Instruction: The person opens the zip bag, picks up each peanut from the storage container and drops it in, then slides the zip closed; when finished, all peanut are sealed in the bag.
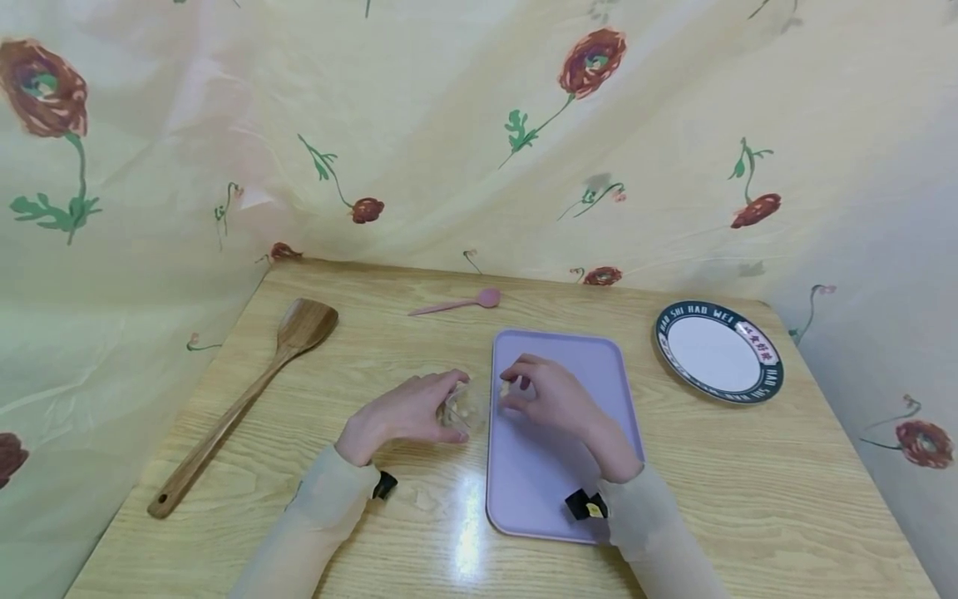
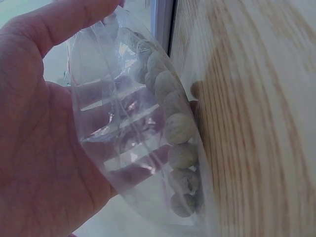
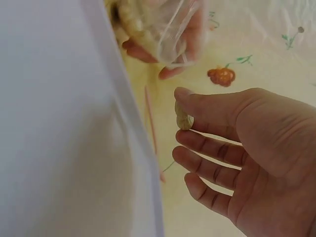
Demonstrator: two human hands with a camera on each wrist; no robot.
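Observation:
My left hand [image 1: 407, 411] holds a clear plastic bag [image 2: 116, 133] low over the wooden table, just left of a lilac tray [image 1: 524, 491]. Several peanuts in their shells [image 2: 178, 129] lie along the bag's lower side, as the left wrist view shows. Above the tray's left part is my right hand [image 1: 557, 401]. Its thumb and index finger pinch a single peanut [image 3: 183, 118], while the other fingers are loosely bent and apart. The bag's mouth cannot be made out clearly.
A wooden spatula [image 1: 254, 391] lies at the left of the table [image 1: 419, 532]. Behind the tray is a pink spoon [image 1: 488, 298]. At the right stands a white plate with a dark lettered rim [image 1: 677, 309]. Flowered cloth [image 1: 434, 125] hangs round the table.

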